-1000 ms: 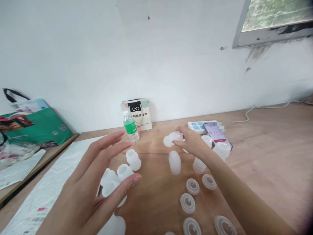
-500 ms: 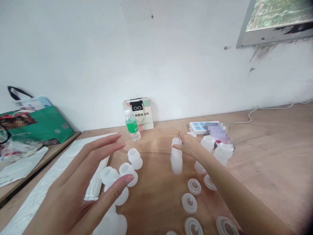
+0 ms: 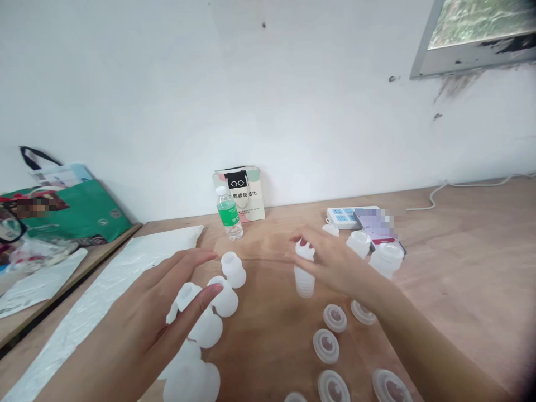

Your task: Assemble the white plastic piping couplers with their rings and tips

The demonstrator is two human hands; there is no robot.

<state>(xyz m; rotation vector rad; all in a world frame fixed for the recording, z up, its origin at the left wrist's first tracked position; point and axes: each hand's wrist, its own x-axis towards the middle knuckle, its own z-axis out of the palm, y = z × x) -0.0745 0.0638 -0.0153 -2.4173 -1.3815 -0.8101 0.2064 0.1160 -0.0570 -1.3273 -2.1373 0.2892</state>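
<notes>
My left hand (image 3: 154,301) is open, thumb and fingers apart, above a group of white, waisted plastic containers (image 3: 207,329). It hides some of them and seems to hold none. My right hand (image 3: 330,257) is curled round the upper part of a translucent white bottle (image 3: 305,283) with a ribbed lower body, which stands upright on the table. Its thumb crosses in front of the bottle and the fingers bend over the top, hiding much of it. Several translucent round lids (image 3: 326,346) lie near the right forearm.
White containers (image 3: 386,258) stand beyond my right wrist, by a phone (image 3: 379,226) and a power strip (image 3: 341,216). A water bottle (image 3: 229,213) and paper bag (image 3: 253,195) stand near the wall. White plastic packaging (image 3: 138,262) and a green bag (image 3: 96,212) are left.
My right hand has shifted from pinching the bottle's top to curling lower round it, fingers more bent. My left hand has dropped slightly. The whole view has shifted a little.
</notes>
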